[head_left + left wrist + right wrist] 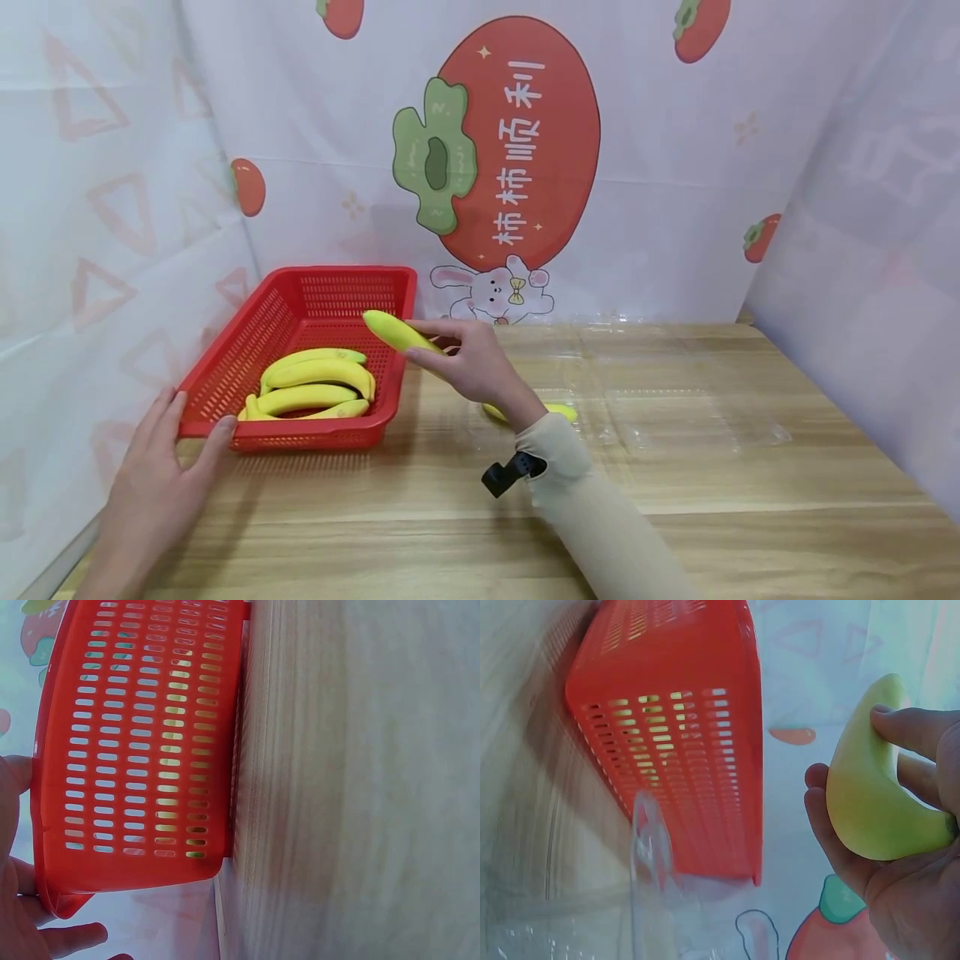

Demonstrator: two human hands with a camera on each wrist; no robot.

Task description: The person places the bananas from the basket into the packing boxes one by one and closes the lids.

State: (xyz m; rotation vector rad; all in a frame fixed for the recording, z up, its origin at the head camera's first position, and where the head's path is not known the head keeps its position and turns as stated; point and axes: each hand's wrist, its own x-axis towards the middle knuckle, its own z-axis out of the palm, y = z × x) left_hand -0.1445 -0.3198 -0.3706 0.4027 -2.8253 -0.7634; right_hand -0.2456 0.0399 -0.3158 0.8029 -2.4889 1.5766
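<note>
In the head view, a red plastic basket with slotted sides stands at the left, several yellow bananas lying in it. My left hand holds the basket's near left corner, thumb over the front rim and fingers along the left side. A single banana is gripped by my right hand between thumb and fingers. It is raised beside the basket's right rim, tip pointing toward the basket. Another banana lies on the table side, partly hidden behind my right wrist.
Clear plastic trays sit on the wooden table right of the basket; one lies around the banana behind my wrist. A printed cloth hangs at the back, and pale cloth walls stand on both sides.
</note>
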